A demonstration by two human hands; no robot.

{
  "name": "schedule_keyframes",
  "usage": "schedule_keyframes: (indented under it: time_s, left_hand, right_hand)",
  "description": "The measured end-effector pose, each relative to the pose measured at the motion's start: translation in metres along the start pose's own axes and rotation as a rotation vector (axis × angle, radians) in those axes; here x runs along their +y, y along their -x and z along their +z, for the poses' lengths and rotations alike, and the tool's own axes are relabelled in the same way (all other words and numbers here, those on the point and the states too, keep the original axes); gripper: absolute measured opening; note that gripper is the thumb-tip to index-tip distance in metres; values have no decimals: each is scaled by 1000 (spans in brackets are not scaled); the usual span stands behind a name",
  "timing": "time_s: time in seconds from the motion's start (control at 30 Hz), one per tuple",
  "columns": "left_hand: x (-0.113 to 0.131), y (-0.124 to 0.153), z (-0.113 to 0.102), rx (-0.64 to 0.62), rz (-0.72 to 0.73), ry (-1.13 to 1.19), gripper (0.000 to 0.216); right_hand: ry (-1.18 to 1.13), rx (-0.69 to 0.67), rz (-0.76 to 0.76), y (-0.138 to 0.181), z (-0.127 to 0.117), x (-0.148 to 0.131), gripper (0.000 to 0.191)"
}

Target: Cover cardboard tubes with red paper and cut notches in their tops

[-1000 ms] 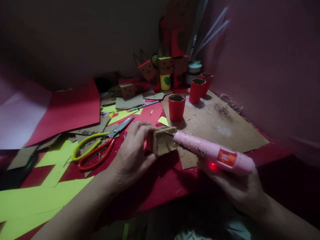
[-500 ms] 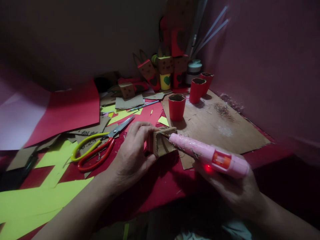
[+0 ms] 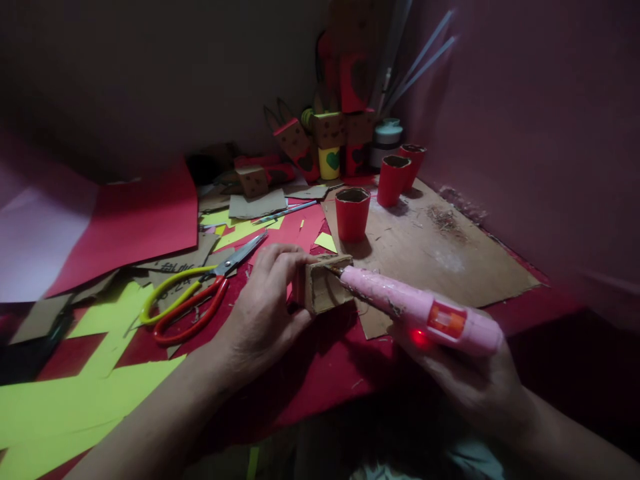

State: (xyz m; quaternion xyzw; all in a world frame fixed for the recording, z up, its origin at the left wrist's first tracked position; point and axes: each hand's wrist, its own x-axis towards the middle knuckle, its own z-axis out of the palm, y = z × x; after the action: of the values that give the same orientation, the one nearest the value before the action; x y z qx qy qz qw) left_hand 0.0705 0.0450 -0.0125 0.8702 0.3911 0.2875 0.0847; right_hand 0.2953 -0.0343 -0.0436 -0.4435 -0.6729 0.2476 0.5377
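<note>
My left hand (image 3: 265, 300) grips a small open cardboard box (image 3: 323, 285) with red paper on its left side, holding it on the red table cover. My right hand (image 3: 470, 383) is wrapped round a pink glue gun (image 3: 423, 310) with a red light lit underneath. The gun's nozzle touches the upper right rim of the box's opening. Red-and-yellow-handled scissors (image 3: 195, 293) lie just left of my left hand.
Three red paper-wrapped cups (image 3: 353, 213) stand on a cardboard sheet (image 3: 440, 257) at the right. Decorated cardboard boxes (image 3: 330, 137) and a white-lidded jar (image 3: 387, 137) are stacked in the back corner. Yellow paper (image 3: 65, 400), a red sheet (image 3: 135, 220) and cardboard scraps cover the left.
The glue gun's nozzle slid a little left along the box's top rim, then stayed near there. My left hand kept the box still.
</note>
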Motion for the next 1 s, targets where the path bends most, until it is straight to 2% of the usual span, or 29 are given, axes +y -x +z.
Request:
schedule_keyframes:
  time_s: [0.17, 0.3, 0.47, 0.73, 1.0]
  left_hand:
    - [0, 0, -1, 26, 78, -12, 39]
    - [2, -1, -1, 17, 18, -6, 38]
    - [1, -1, 0, 27, 3, -15, 47]
    - [1, -2, 0, -25, -88, -4, 44]
    - [-2, 0, 0, 24, 57, -18, 39]
  right_hand:
    - [-12, -64, 31, -4, 0, -3, 17]
    - [-16, -49, 52, -2, -1, -3, 14]
    - [-19, -33, 54, 0, -1, 0, 11]
    - [-12, -35, 89, 1, -4, 0, 10]
    - [-8, 16, 142, 7, -7, 6, 7]
